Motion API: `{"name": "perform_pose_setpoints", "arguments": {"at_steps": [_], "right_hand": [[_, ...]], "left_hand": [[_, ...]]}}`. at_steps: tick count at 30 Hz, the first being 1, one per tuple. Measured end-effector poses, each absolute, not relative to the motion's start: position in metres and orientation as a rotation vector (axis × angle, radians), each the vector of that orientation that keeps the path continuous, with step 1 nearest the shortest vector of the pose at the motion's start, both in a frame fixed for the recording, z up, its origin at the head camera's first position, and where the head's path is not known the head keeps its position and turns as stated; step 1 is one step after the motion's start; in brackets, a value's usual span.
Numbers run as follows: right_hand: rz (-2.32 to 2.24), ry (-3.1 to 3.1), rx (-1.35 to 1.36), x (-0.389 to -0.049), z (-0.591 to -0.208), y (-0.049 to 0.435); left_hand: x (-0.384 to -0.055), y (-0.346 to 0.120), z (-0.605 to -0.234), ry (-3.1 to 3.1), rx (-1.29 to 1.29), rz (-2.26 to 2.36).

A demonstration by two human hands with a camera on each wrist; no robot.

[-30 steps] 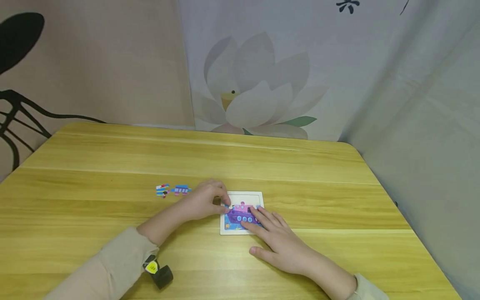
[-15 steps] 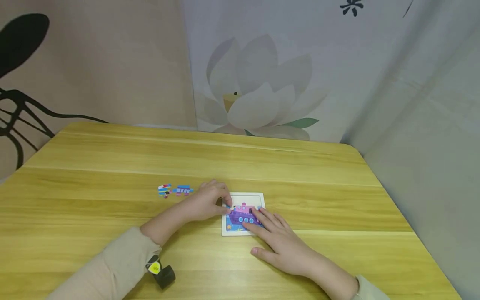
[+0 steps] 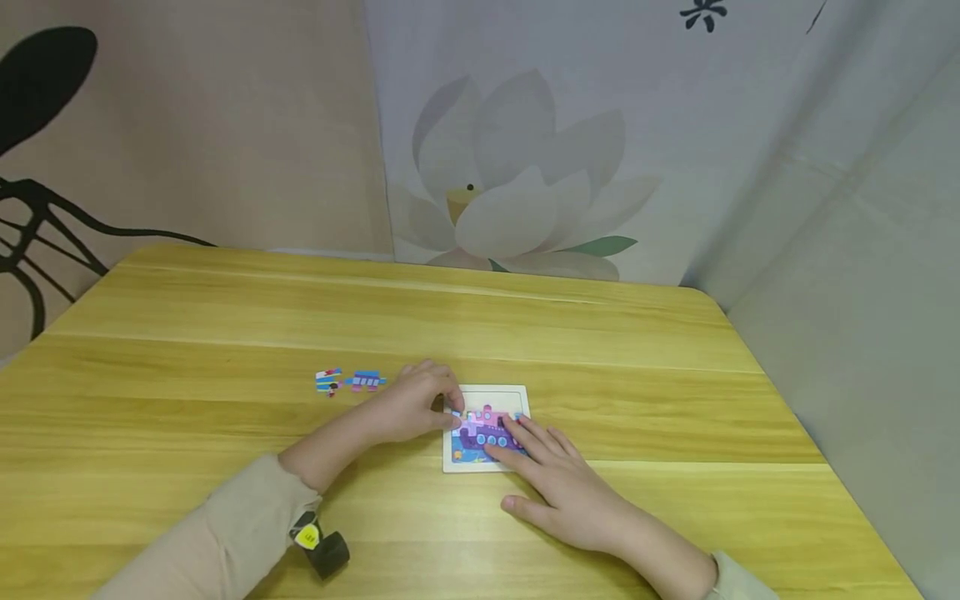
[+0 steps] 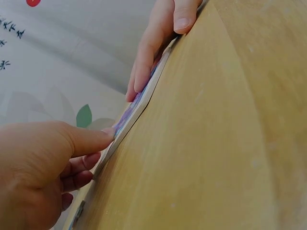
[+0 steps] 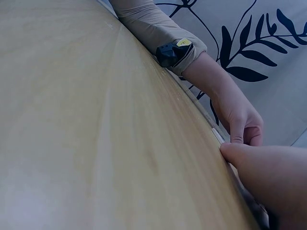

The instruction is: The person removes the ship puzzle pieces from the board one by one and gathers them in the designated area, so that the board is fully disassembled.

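A jigsaw puzzle (image 3: 491, 435) with a purple and pink ship fills the lower part of a white-framed puzzle board (image 3: 486, 389). At its left side my left hand (image 3: 414, 402) pinches a puzzle piece between thumb and forefinger; the fingers hide much of that piece. The left wrist view has this thumb (image 4: 96, 140) right at the board's edge. My right hand (image 3: 562, 487) rests its straight fingers on the right part of the picture, covering some of it, with the thumb out over the table.
Two groups of loose puzzle pieces lie left of the board: a striped one with a small figure (image 3: 327, 382) and a blue-purple one (image 3: 365, 381). A wooden table (image 3: 637, 358) spreads around them. Behind it hangs a curtain (image 3: 300, 125); a black strapped device (image 3: 322, 546) sits at the left cuff.
The head view has shifted slightly. A pale, shiny patch now shows on the puzzle's upper left beside the left fingertips. Both hands stay nearly where they were.
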State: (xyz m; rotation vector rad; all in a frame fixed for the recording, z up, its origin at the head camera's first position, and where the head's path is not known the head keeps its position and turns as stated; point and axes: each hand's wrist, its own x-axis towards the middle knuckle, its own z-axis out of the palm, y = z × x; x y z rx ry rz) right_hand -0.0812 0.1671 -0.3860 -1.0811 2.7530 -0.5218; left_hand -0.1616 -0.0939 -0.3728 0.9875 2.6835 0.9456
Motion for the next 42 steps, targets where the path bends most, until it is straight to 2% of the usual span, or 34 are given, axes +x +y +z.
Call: {"name": "perform_pose_setpoints", "arguments": {"at_steps": [24, 33, 42], "right_hand": [[-0.373, 2.841, -1.044, -0.085, -0.375, 0.153], [-0.340, 2.868, -1.008, -0.088, -0.368, 0.141], [-0.304, 2.839, -1.043, -0.084, -0.375, 0.150]], "left_hand": [[-0.162, -0.098, -0.374, 2.683, 1.019, 0.998], [-0.156, -0.104, -0.370, 2.521, 0.878, 1.231], [-0.144, -0.116, -0.365, 2.567, 0.703, 1.419]]}}
